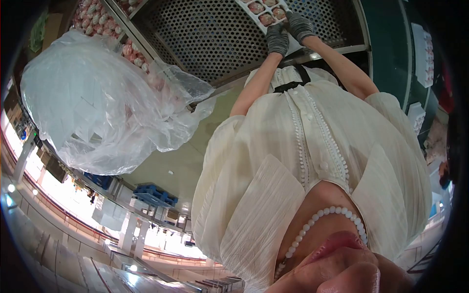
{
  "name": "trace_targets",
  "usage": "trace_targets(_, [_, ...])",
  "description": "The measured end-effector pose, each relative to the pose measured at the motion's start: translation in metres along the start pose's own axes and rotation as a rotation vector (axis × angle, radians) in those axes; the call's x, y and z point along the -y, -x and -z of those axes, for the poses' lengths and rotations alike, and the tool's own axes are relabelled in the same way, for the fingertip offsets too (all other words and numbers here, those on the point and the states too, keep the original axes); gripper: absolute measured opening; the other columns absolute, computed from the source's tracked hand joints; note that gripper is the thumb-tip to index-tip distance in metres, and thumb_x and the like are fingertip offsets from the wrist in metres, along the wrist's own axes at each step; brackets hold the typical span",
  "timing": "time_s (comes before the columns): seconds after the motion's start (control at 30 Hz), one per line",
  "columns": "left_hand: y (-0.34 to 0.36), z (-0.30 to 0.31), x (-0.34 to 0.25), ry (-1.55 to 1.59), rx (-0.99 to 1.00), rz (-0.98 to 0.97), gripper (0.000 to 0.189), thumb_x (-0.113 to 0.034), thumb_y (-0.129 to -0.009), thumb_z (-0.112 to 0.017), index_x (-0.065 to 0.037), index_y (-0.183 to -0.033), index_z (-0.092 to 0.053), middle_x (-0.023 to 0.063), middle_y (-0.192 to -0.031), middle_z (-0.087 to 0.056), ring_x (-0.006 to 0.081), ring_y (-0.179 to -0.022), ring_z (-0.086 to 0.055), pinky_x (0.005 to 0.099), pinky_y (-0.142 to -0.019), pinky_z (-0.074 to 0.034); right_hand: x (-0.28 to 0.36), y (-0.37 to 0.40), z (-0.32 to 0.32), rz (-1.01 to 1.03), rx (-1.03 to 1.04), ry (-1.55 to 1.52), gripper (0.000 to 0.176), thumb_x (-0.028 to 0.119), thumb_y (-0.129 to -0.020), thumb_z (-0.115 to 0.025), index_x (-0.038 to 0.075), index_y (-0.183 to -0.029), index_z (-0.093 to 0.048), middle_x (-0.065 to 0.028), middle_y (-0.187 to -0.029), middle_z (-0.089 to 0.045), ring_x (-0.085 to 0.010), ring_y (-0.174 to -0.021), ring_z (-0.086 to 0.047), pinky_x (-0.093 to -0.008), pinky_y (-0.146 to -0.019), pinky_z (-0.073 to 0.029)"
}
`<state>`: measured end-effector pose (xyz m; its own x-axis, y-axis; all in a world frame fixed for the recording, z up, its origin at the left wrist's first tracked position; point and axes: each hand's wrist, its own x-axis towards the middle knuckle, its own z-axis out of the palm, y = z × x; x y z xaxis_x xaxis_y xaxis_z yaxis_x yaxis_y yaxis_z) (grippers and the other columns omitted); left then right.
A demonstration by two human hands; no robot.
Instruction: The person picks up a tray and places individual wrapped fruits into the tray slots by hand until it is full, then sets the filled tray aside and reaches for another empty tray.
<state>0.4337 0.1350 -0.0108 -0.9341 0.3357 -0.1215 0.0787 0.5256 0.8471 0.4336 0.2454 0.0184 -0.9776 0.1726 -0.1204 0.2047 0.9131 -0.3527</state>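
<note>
At the top of the head view, a white compartment tray (260,24) holds several round red-and-white items (266,19), one to each cell. My left hand (278,40), in a grey striped knit glove, is closed on the tray's near end. Close beside it, my right hand (300,27), gloved the same way, grips the tray's right side. Both forearms reach forward from my waist. Beneath the tray lies a perforated dark metal surface (205,34) with a metal frame. The far end of the tray is cut off by the frame edge.
A large clear plastic bag (73,97) bulges at the left, beside a bin of red-and-white round items (95,19). To the right runs a dark green surface (391,44) with a white tray (423,56) on it. Blue pallets (154,195) stand farther off on the floor.
</note>
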Motion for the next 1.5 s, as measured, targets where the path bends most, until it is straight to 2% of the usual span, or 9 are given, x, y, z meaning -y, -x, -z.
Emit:
trace_targets(0.37, [0.007, 0.000, 0.010, -0.221, -0.079, -0.355, 0.018, -0.009, -0.067, -0.045, -0.003, -0.083, -0.052, 0.0149, -0.079, -0.050, 0.0311, -0.076, -0.046, 0.0395, -0.068, -0.038, -0.016, 0.003, 0.020, -0.124, 0.248, -0.154, 0.021, 0.013, -0.063, -0.057, 0.007, -0.082, -0.053, -0.0134, -0.073, -0.055, -0.0282, -0.069, -0.053, -0.0343, -0.060, -0.042])
trace_targets(0.53, [-0.002, 0.006, 0.005, -0.385, 0.352, -0.188, 0.033, -0.007, -0.066, -0.042, -0.007, -0.098, -0.049, 0.0140, -0.083, -0.048, 0.0288, -0.078, -0.047, 0.0372, -0.068, -0.039, -0.028, -0.010, -0.019, -0.045, 0.487, 0.044, 0.014, 0.014, -0.065, -0.053, 0.006, -0.077, -0.054, -0.0141, -0.072, -0.056, -0.0262, -0.067, -0.056, -0.0355, -0.055, -0.044])
trace_targets(0.77, [-0.015, 0.007, -0.012, -0.478, 0.522, 0.052, 0.020, -0.013, -0.071, -0.040, -0.006, -0.086, -0.051, 0.0162, -0.084, -0.051, 0.0292, -0.078, -0.051, 0.0379, -0.064, -0.042, -0.026, -0.005, -0.043, -0.003, 0.281, 0.140, 0.012, 0.015, -0.067, -0.048, 0.008, -0.071, -0.056, -0.0119, -0.068, -0.057, -0.0262, -0.065, -0.057, -0.0356, -0.053, -0.045])
trace_targets(0.87, [-0.001, 0.009, 0.006, -0.384, 0.254, -0.249, 0.026, -0.014, -0.069, -0.042, -0.004, -0.091, -0.049, 0.0160, -0.083, -0.052, 0.0282, -0.082, -0.049, 0.0362, -0.071, -0.039, -0.017, -0.028, 0.000, 0.141, 0.553, 0.224, 0.011, 0.013, -0.065, -0.049, 0.006, -0.071, -0.055, -0.0120, -0.065, -0.056, -0.0271, -0.060, -0.056, -0.0351, -0.051, -0.044])
trace_targets(0.97, [0.002, -0.001, 0.016, -0.432, 0.161, -0.325, 0.025, -0.015, -0.071, -0.044, -0.004, -0.093, -0.049, 0.0164, -0.087, -0.051, 0.0305, -0.086, -0.046, 0.0361, -0.076, -0.037, -0.044, -0.071, 0.026, 0.277, 0.473, 0.028, 0.013, 0.014, -0.066, -0.051, 0.004, -0.074, -0.055, -0.0122, -0.065, -0.055, -0.0278, -0.058, -0.054, -0.0344, -0.052, -0.043])
trace_targets(1.07, [-0.006, 0.005, 0.008, -0.308, 0.237, -0.111, 0.023, -0.019, -0.073, -0.047, -0.004, -0.089, -0.051, 0.0161, -0.088, -0.052, 0.0294, -0.084, -0.049, 0.0358, -0.072, -0.039, -0.067, -0.160, 0.059, -0.129, 0.019, -0.636, 0.023, 0.025, -0.072, -0.049, 0.004, -0.079, -0.054, -0.0132, -0.073, -0.055, -0.0289, -0.067, -0.052, -0.0332, -0.061, -0.042])
trace_targets(1.17, [-0.017, 0.009, 0.006, -0.097, 0.182, 0.053, 0.023, -0.023, -0.073, -0.045, -0.005, -0.084, -0.054, 0.0158, -0.081, -0.055, 0.0295, -0.077, -0.051, 0.0370, -0.067, -0.041, -0.084, -0.258, 0.107, -0.067, -0.312, -0.242, 0.033, 0.024, -0.073, -0.050, 0.006, -0.100, -0.049, -0.0151, -0.091, -0.053, -0.0288, -0.083, -0.051, -0.0351, -0.073, -0.040])
trace_targets(1.3, [-0.029, 0.018, -0.001, -0.062, 0.256, 0.198, 0.021, -0.025, -0.072, -0.047, -0.009, -0.081, -0.056, 0.0121, -0.074, -0.056, 0.0279, -0.068, -0.054, 0.0354, -0.060, -0.043, -0.122, -0.381, 0.079, -0.067, -0.068, 0.317, 0.053, 0.027, -0.071, -0.053, 0.009, -0.116, -0.032, -0.0140, -0.119, -0.034, -0.0270, -0.108, -0.034, -0.0371, -0.088, -0.031])
trace_targets(1.5, [-0.040, 0.027, -0.016, -0.082, 0.265, 0.175, 0.020, -0.025, -0.073, -0.046, -0.009, -0.082, -0.055, 0.0124, -0.073, -0.056, 0.0281, -0.066, -0.054, 0.0355, -0.059, -0.043, -0.131, -0.467, 0.029, -0.178, -0.055, 0.251, 0.062, 0.030, -0.063, -0.061, 0.013, -0.116, -0.033, -0.0136, -0.114, -0.039, -0.0278, -0.102, -0.040, -0.0376, -0.083, -0.036])
